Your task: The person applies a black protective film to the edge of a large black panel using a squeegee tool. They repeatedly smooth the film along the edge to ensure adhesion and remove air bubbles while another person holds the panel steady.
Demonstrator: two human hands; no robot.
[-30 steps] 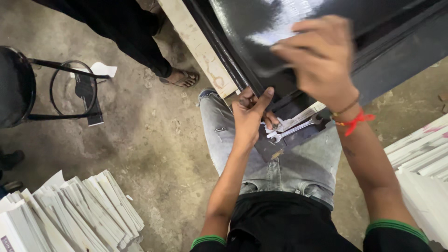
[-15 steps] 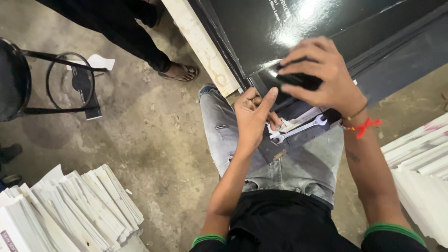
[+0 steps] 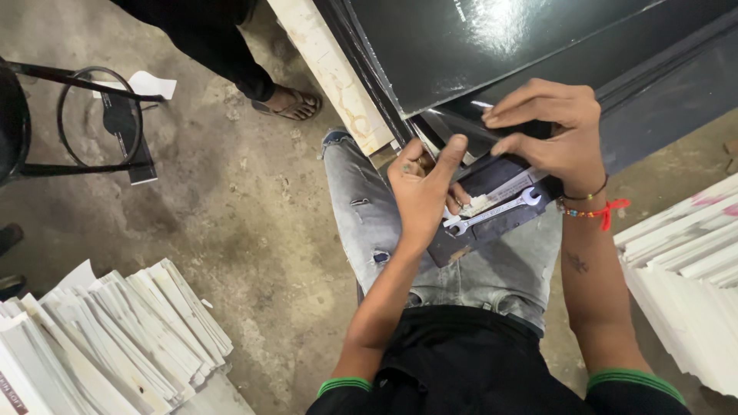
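We take the silver double-ended metal wrench [image 3: 496, 215] lying on our lap as our landmark. Far to the left of it and lower, a fanned stack of white flat cardboard packs [image 3: 115, 338] lies on the grey concrete floor [image 3: 246, 215]. Above that stack, well left of the wrench, stands a black metal stool frame with a round ring [image 3: 100, 115], a white scrap of paper [image 3: 150, 83] by it. Nearer the wrench, up and to its left, another person's sandalled foot [image 3: 288, 101] rests on the floor beside a pale wooden plank [image 3: 330, 69].

Just left of the wrench, our left hand [image 3: 423, 188] is partly curled, thumb raised against the edge of the glossy black flat metal panel [image 3: 492, 46]; its fingers tuck under that edge, and we cannot tell whether they grip anything. The wrench itself lies slanted on a dark flat metal piece [image 3: 492, 230] resting across our grey jeans [image 3: 369, 223].

Just above and right of the wrench, our right hand [image 3: 553, 134] is bent over, fingers pressed flat on a black strip at the panel's lower edge; whether it clasps the strip we cannot tell. A red thread and bead bracelets [image 3: 596, 209] circle its wrist. Far right of the wrench lies a stack of long white flat packs [image 3: 684, 269].
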